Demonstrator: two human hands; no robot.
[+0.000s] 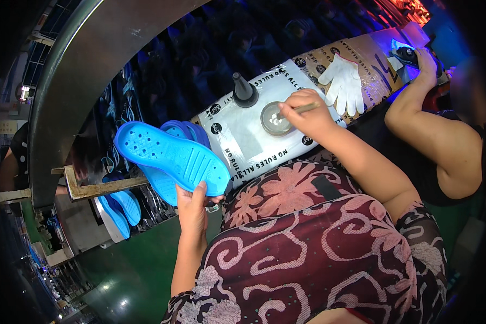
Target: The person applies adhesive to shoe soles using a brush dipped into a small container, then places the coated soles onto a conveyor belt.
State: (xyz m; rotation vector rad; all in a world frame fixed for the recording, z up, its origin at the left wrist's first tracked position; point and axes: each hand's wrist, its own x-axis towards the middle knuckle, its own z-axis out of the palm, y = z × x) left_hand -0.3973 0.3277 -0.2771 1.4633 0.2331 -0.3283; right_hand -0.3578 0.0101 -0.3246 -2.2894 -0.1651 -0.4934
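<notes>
My left hand [193, 209] grips the heel end of a bright blue shoe sole [170, 154], thumb on top. The sole has small holes toward its toe and ridges near the heel. Underneath it lies another blue sole [159, 183], and dark blue soles [191, 132] show behind. My right hand [312, 114] is closed round a brush [308, 107] with a pale handle. Its tip is over a small round dish [265, 127] with white bits in it; whether it touches them I cannot tell. A black cone-shaped nozzle bottle [244, 92] stands upright beside the dish.
The dish and bottle stand on a white plastic-wrapped board [248, 154]. A white glove [344, 86] lies on brown cardboard [370, 62] to the right, near a co-worker's arm [437, 140]. A conveyor [221, 48] runs behind; more blue soles [125, 208] sit at left by a metal bracket [102, 187].
</notes>
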